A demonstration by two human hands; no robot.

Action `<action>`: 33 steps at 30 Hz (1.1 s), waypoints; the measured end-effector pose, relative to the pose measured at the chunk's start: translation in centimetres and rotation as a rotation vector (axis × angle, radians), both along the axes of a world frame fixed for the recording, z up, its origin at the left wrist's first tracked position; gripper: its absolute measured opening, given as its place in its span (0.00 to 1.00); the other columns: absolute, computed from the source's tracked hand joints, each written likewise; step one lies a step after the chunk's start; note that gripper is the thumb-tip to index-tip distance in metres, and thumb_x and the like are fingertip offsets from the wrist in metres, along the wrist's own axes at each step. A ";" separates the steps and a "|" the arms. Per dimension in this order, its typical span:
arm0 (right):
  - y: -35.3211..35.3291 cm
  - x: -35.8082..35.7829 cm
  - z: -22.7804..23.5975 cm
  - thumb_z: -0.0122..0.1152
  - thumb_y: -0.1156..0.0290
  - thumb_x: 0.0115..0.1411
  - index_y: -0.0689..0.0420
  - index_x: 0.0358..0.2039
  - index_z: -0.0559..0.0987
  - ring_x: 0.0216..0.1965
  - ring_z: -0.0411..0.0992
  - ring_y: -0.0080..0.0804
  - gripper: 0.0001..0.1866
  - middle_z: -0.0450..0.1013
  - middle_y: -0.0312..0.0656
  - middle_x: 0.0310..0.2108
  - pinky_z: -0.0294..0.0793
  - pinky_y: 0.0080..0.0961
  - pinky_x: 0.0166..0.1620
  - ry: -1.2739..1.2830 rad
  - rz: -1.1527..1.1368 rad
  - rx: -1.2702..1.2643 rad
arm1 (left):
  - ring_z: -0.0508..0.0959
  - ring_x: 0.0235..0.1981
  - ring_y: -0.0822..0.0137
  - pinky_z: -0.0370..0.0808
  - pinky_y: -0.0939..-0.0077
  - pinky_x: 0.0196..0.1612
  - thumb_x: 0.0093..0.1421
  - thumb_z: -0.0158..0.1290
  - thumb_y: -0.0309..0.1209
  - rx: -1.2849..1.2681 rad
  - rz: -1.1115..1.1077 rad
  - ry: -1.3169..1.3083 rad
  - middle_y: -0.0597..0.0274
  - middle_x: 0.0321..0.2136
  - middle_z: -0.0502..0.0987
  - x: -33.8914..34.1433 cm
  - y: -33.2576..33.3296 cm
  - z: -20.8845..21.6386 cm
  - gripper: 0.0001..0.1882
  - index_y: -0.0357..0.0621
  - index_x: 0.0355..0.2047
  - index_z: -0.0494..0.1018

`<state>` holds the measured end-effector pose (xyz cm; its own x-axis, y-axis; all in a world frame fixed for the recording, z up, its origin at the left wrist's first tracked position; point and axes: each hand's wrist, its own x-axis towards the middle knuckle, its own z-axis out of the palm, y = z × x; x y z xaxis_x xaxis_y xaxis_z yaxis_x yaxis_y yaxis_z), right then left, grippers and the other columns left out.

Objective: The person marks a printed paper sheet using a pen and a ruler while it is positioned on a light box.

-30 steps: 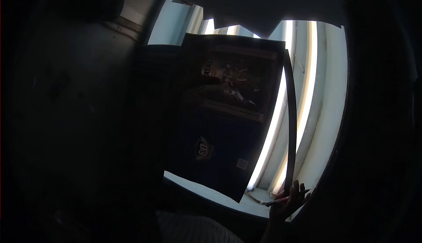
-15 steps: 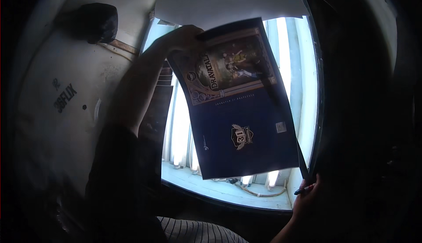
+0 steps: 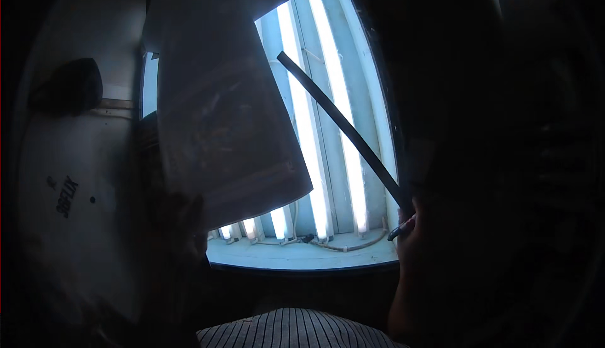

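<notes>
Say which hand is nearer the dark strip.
Right: the right hand holds the strip near its lower end; the left hand is left of it, by the sheet.

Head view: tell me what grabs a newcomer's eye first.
First come the long glowing white tubes inside a pale blue box, around the picture's centre. Across them slants a long flat dark strip, its lower end in the right hand. To the left, a broad dim grey sheet with faint print hides part of the box, the shadowy left hand near its lower-left corner.
</notes>
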<state>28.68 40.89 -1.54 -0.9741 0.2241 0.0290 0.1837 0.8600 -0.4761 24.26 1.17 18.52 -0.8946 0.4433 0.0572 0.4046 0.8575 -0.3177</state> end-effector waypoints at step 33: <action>-6.6 -3.3 1.2 0.61 0.77 0.58 0.53 0.55 0.66 0.58 0.66 0.45 0.25 0.70 0.49 0.50 0.64 0.48 0.61 0.069 0.183 -0.135 | 0.60 0.63 0.46 0.53 0.48 0.64 0.62 0.51 0.54 0.522 0.162 0.044 0.44 0.59 0.62 -28.4 -1.0 -18.2 0.36 0.38 0.59 0.62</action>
<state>25.39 34.34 -0.29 -0.9956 0.0505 0.0787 -0.0063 0.8036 -0.5951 -4.16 0.16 0.30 -0.9407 0.2030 0.2719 0.2504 0.9561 0.1526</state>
